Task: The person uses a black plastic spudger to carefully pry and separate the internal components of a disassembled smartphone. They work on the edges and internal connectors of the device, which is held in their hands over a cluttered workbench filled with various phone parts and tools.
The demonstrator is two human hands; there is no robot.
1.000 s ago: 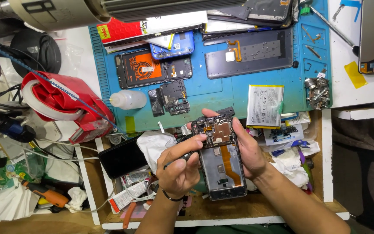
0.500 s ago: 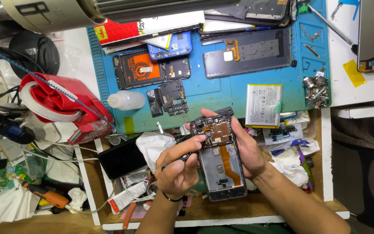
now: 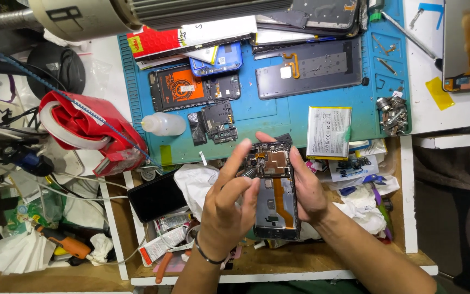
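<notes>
The opened phone (image 3: 274, 190) was held above the near edge of the worktop (image 3: 278, 261), its back off and circuit board showing. The right hand (image 3: 307, 188) was clamped along its right side; the left hand (image 3: 229, 209) pinched a small dark tool at the board's left edge. A slip there could scrape the board or orange ribbon cable (image 3: 282, 202). The tool's tip was hidden beneath the fingers.

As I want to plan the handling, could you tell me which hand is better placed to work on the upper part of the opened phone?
The left hand, probably: its fingers already rest at the top of the opened phone, by the board. The right hand is wrapped around the phone's far edge, supporting it.
</notes>
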